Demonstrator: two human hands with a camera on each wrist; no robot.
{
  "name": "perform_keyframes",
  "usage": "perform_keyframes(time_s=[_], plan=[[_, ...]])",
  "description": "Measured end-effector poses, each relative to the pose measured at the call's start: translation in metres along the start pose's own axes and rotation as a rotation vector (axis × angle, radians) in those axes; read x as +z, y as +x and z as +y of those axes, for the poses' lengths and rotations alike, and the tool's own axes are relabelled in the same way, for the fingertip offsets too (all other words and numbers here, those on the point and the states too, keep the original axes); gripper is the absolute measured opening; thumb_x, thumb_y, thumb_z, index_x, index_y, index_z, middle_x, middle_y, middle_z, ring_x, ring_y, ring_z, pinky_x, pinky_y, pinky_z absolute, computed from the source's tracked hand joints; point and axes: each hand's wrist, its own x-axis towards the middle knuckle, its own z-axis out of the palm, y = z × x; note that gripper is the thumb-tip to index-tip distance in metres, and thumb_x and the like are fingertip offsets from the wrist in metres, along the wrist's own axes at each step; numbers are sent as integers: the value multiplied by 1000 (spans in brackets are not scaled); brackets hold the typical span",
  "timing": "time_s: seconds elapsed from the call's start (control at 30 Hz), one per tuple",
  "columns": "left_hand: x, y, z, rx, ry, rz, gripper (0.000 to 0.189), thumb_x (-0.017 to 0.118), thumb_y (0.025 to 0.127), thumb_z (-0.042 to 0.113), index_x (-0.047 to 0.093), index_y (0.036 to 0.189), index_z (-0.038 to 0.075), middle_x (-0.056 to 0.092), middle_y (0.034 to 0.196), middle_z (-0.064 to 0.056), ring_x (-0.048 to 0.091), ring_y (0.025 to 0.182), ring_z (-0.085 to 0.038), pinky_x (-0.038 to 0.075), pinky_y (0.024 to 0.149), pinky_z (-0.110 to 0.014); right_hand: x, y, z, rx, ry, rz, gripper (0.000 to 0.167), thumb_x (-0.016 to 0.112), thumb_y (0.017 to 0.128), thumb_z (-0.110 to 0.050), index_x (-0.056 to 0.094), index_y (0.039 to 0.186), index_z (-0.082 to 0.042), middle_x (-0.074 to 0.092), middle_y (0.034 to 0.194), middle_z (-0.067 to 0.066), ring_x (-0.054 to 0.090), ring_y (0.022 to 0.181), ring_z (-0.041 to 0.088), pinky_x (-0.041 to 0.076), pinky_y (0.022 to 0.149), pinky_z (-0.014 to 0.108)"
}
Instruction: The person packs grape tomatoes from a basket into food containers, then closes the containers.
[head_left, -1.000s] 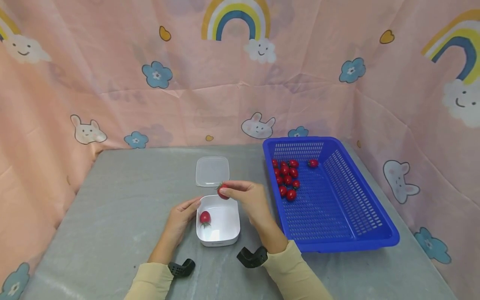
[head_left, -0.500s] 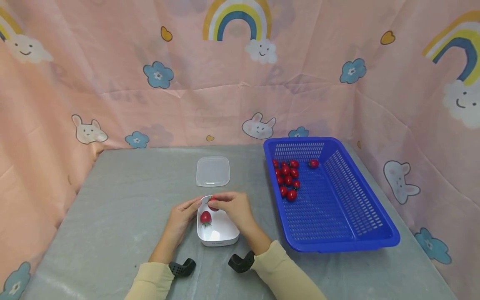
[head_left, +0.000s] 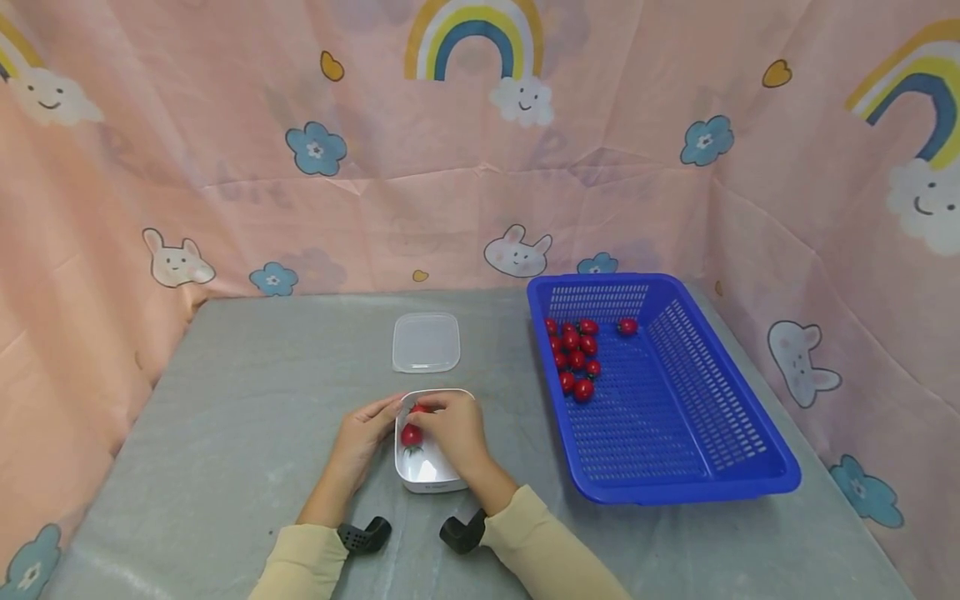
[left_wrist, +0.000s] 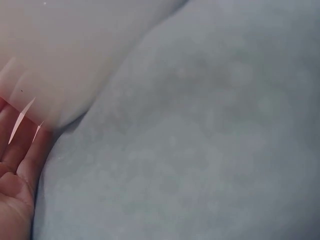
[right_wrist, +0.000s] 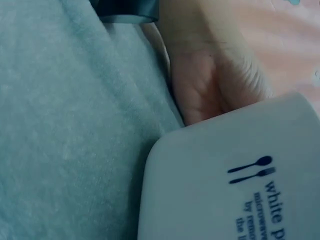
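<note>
A white square food container (head_left: 433,486) stands on the grey-covered table. My left hand (head_left: 356,440) steadies its left side, with the fingers straight along the outer wall, as the left wrist view also shows. My right hand (head_left: 457,429) reaches inside and pinches a red cherry tomato (head_left: 417,409) near the back left corner. Just in front of that one lies another cherry tomato (head_left: 410,436), green stem toward me. In the right wrist view the printed container wall (right_wrist: 200,190) hides my right fingertips.
Behind the container lies a translucent square lid (head_left: 426,342). On the right stands a large blue plastic basket (head_left: 660,417), with several cherry tomatoes (head_left: 576,360) along its left side and a single one near the back. A pink patterned curtain (head_left: 420,208) hangs around the table.
My right hand has carried its cherry tomato from above the container's back edge down and left, into the container beside the other one. The left hand has stayed at the container's side.
</note>
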Motion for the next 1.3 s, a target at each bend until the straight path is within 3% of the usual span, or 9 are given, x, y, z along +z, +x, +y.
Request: perform_keyframes(time_s=[0.2,0.6,0.87,0.97,1.13,1.3], plan=[[-1,-1,1,-3,24,11,40,65,96,18,63,127,-7,71,121,-2,65,102,5,53,88,-15,2,0,0,-59,-66,0,20,84,73,-4,78,90,4,77,88,14,74,85,25,59,72,31],[1,-1,2,0,20,3,40,62,98,16,61,129,-9,71,119,0,64,101,6,51,89,-15,3,2,3,-12,-103,-50,23,86,69,-3,78,87,6,77,86,15,73,83,23,57,68,28],[1,-2,1,10,12,1,39,62,98,16,61,128,-9,73,114,4,64,101,6,51,89,-15,-6,-1,-6,27,-17,-13,23,82,76,-10,79,96,0,77,93,13,73,91,25,59,74,32],[2,-2,1,5,27,9,39,64,97,17,63,126,-8,73,117,-2,65,100,5,52,88,-16,-26,-5,-24,28,70,9,25,83,78,-15,79,100,-3,78,97,12,72,100,26,59,80,34],[2,-2,-1,7,25,7,38,65,95,16,64,126,-7,71,121,-8,65,101,3,53,88,-17,-87,-2,-64,30,207,56,29,83,80,-16,78,107,-6,76,107,10,68,111,22,56,92,37],[1,-2,-1,10,33,3,38,65,95,15,64,126,-7,71,122,-7,65,102,4,53,88,-16,-152,11,-79,67,196,133,35,82,83,-26,75,114,-12,75,115,4,67,110,15,54,96,32]])
